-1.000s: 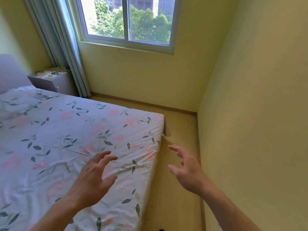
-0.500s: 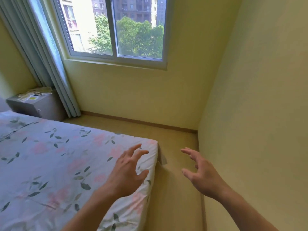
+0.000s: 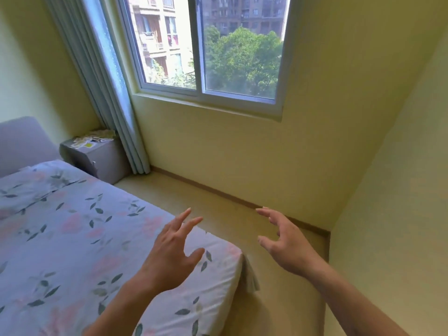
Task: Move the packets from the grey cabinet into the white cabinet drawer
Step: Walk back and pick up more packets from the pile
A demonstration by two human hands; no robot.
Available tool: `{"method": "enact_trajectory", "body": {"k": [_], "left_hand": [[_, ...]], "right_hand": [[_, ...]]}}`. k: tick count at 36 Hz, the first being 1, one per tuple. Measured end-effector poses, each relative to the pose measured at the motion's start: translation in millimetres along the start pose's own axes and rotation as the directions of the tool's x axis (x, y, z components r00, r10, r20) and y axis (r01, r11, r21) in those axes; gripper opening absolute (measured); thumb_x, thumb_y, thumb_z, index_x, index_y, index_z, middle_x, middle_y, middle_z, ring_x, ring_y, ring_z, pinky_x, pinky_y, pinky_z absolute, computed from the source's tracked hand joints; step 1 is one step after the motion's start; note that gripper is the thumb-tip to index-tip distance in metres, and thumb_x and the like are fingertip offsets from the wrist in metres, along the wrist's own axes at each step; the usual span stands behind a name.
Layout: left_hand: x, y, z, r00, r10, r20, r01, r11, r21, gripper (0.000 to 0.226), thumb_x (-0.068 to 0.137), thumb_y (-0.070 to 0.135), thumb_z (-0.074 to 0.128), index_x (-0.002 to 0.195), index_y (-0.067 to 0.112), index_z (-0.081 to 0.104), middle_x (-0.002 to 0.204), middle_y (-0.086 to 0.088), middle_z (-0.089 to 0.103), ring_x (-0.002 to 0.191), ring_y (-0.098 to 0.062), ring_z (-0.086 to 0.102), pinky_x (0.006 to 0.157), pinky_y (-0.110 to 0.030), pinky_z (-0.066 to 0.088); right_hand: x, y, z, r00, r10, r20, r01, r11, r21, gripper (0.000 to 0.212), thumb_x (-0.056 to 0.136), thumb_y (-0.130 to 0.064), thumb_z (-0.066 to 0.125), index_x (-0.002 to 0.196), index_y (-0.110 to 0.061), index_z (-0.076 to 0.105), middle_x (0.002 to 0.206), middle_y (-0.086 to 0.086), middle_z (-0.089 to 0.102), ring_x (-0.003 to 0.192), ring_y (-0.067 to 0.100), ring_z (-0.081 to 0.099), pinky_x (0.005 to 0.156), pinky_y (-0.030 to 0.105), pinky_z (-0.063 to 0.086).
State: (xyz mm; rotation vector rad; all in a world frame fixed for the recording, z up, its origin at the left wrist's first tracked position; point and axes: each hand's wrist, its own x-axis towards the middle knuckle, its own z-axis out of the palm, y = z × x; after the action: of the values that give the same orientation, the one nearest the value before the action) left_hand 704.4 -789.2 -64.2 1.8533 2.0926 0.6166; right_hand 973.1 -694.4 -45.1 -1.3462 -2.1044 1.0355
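Observation:
A grey cabinet (image 3: pixel 106 161) stands at the far left, between the bed's headboard and the curtain. Several packets (image 3: pixel 93 139) lie scattered on its top. My left hand (image 3: pixel 169 255) hovers over the bed's near corner with fingers spread and nothing in it. My right hand (image 3: pixel 284 246) hangs over the floor to the right of the bed, fingers apart and empty too. Both hands are far from the cabinet. No white cabinet or drawer is in view.
A bed (image 3: pixel 72 238) with a floral sheet fills the lower left. A strip of wooden floor (image 3: pixel 218 204) runs between the bed and the window wall toward the cabinet. A grey-blue curtain (image 3: pixel 106 93) hangs beside the cabinet. A yellow wall (image 3: pixel 388 214) closes the right side.
The view has turned left and up, bringing the cabinet more into the frame. Both hands have risen and moved forward past the bed's corner, still empty.

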Motion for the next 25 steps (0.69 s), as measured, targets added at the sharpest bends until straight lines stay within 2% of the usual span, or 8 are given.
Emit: {"method": "enact_trajectory", "body": {"k": [6,13,17,21,25], "left_hand": [[70.1,-27.6,4.7,0.982,-0.173,-0.080,0.174,0.985,0.003,0.069,0.089,0.045,0.066,0.149,0.045,0.033,0.162,0.021,0.015,0.148,-0.010,0.021,0.119,-0.033,0.025],[192.5,-42.9,26.5,0.951,-0.290,-0.103,0.289,0.957,-0.032,0.067,0.090,0.044,0.064,0.149,0.044,0.033,0.162,0.017,0.016,0.148,-0.010,0.019,0.121,-0.035,0.022],[279.3,-38.3,36.1,0.958,-0.270,-0.093,0.266,0.962,-0.059,0.066,0.089,0.043,0.064,0.148,0.044,0.035,0.162,0.017,0.017,0.147,-0.010,0.021,0.119,-0.033,0.023],[367.3,-18.9,40.4,0.971,-0.222,-0.092,0.219,0.975,-0.049,0.067,0.088,0.041,0.065,0.149,0.042,0.036,0.162,0.015,0.018,0.147,-0.012,0.022,0.120,-0.033,0.023],[450.6,-1.4,45.5,0.977,-0.185,-0.105,0.181,0.982,-0.047,0.066,0.088,0.044,0.064,0.148,0.043,0.036,0.162,0.016,0.017,0.148,-0.008,0.019,0.120,-0.030,0.020]], "right_hand": [[119.3,9.8,-16.5,0.984,-0.117,0.133,0.119,0.993,-0.004,0.067,0.090,-0.022,0.068,0.147,-0.040,0.039,0.154,-0.023,0.035,0.141,-0.002,0.032,0.121,0.035,0.031],[257.5,40.1,-45.0,0.974,-0.137,0.182,0.144,0.989,-0.024,0.066,0.090,-0.022,0.068,0.146,-0.040,0.040,0.154,-0.020,0.036,0.140,0.000,0.033,0.120,0.035,0.031],[328.4,54.6,-70.8,0.967,-0.147,0.210,0.159,0.986,-0.041,0.064,0.089,-0.021,0.068,0.145,-0.039,0.043,0.152,-0.023,0.036,0.135,-0.005,0.035,0.119,0.029,0.030],[396.5,73.6,-104.7,0.973,-0.136,0.186,0.145,0.989,-0.035,0.063,0.089,-0.021,0.070,0.143,-0.042,0.045,0.153,-0.021,0.037,0.140,-0.001,0.035,0.120,0.034,0.031],[473.2,90.0,-129.0,0.967,-0.151,0.206,0.162,0.986,-0.035,0.063,0.089,-0.021,0.070,0.142,-0.042,0.045,0.153,-0.019,0.039,0.139,-0.002,0.035,0.121,0.034,0.031]]}}
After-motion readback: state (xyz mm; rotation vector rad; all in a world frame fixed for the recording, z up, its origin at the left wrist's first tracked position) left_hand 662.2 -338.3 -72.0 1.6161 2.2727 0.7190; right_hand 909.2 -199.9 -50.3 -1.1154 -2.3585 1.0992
